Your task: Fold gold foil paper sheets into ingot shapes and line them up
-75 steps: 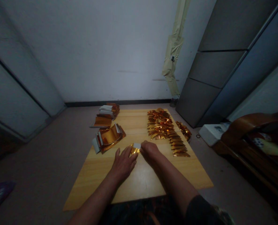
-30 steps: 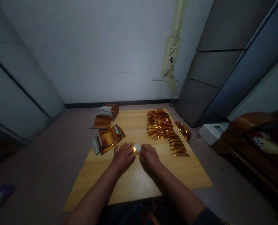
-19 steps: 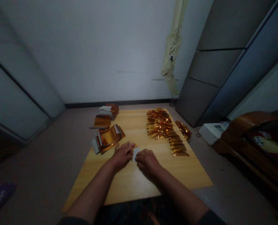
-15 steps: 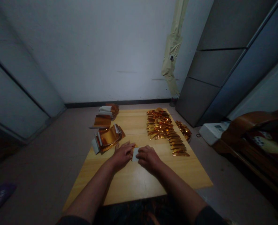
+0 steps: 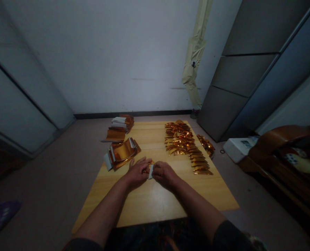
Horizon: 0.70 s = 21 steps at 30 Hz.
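Observation:
On the wooden table [image 5: 144, 202], a small sheet of gold foil paper [image 5: 151, 172], its pale backing turned up, lies between my two hands. My left hand [image 5: 138, 173] presses on the sheet's left part, thumb and fingers bent around it. With curled fingers, my right hand [image 5: 164, 175] grips the right side of the same sheet. Most of the paper is hidden under my fingers. Just beyond my left hand is a curved stack of gold foil sheets [image 5: 122, 152]. Rows of folded gold foil pieces [image 5: 179, 137] lie to the right, farther back.
More copper-coloured foil sheets [image 5: 115, 134] sit at the table's back left corner. Beyond the right edge, a heap of folded foil [image 5: 206, 144] is lower down. A grey refrigerator [image 5: 224, 104], a white box [image 5: 235, 150] and a wooden seat [image 5: 280, 153] stand at right.
My right hand has moved slightly left, closer to my left hand, and less of the pale paper shows between them. The view has shifted a little.

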### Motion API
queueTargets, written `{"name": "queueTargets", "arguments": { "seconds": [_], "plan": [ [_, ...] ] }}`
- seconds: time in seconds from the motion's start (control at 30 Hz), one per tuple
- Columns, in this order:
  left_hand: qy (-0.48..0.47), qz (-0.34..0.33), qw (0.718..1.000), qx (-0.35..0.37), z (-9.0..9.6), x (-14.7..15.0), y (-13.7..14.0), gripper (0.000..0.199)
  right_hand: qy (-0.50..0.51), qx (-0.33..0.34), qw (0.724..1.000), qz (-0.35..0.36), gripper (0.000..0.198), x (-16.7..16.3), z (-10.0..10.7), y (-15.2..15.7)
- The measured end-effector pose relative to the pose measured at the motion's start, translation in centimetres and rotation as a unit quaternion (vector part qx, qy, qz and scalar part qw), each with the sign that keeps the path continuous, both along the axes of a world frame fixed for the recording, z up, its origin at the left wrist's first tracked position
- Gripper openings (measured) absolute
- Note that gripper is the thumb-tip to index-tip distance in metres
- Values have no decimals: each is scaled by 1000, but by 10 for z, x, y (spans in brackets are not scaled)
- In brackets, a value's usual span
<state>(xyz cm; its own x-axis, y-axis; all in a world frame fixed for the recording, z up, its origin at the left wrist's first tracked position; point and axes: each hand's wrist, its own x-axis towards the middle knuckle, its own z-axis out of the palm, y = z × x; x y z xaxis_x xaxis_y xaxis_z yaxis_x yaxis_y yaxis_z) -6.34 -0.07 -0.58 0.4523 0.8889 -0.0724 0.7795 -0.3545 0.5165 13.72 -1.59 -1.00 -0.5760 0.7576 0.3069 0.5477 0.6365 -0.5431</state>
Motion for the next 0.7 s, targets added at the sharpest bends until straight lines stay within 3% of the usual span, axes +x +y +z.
{"name": "queueTargets", "arguments": {
  "seconds": [0.2, 0.4, 0.53, 0.7],
  "plan": [
    [-4, -6, 1000, -6, 1, -1, 0, 29, 135, -77, 987, 51, 24, -2, 7, -3],
    [-7, -1, 1000, -3, 4, 0, -2, 17, 182, -99, 976, 64, 27, 1, 2, 1],
    [-8, 1, 1000, -5, 5, 1, -3, 16, 163, -124, 978, 46, 15, 1, 4, 3],
    [-3, 12, 1000, -2, 3, 2, -2, 9, 70, -117, 991, 0, 19, -6, 9, 3]
  ]
}}
